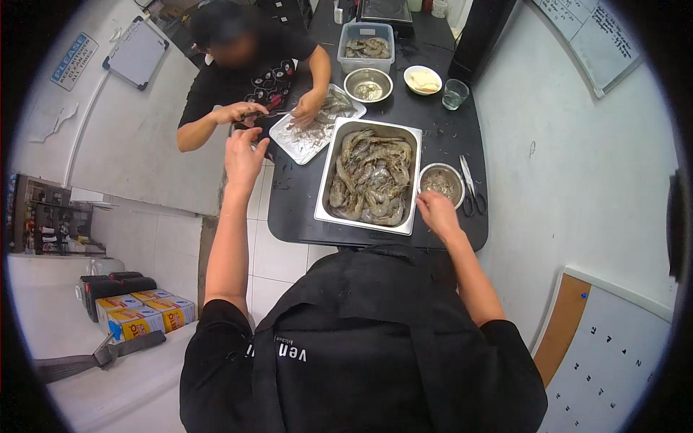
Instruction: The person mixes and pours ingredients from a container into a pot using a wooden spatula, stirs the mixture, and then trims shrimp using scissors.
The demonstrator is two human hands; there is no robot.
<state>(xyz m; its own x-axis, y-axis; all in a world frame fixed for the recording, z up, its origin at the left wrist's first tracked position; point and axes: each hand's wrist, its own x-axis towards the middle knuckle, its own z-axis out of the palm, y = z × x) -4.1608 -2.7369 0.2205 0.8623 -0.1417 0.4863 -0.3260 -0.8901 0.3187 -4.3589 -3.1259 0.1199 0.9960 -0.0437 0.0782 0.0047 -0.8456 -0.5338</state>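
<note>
My left hand (244, 157) is raised past the table's left edge, close to a co-worker's hands; its fingers are loosely bent and apart, with nothing visible in them. Between the steel pan's right rim and a small steel bowl (456, 173), my right hand (437, 213) has its fingers drawn together; whatever they hold, if anything, is hidden. Whole raw shrimp (375, 169) fill the deep rectangular steel pan (326, 193) in front of me. Pale scraps lie in the small bowl. Scissors (468, 177) with black handles rest to its right.
Across the table, a co-worker (216, 108) holds scissors over a white tray (307, 151) with shrimp and scraps. Farther back are a steel bowl (388, 85), a plastic tub (346, 63) of shrimp, a white bowl (411, 88) and a glass (455, 95). A wall (534, 159) borders the right side.
</note>
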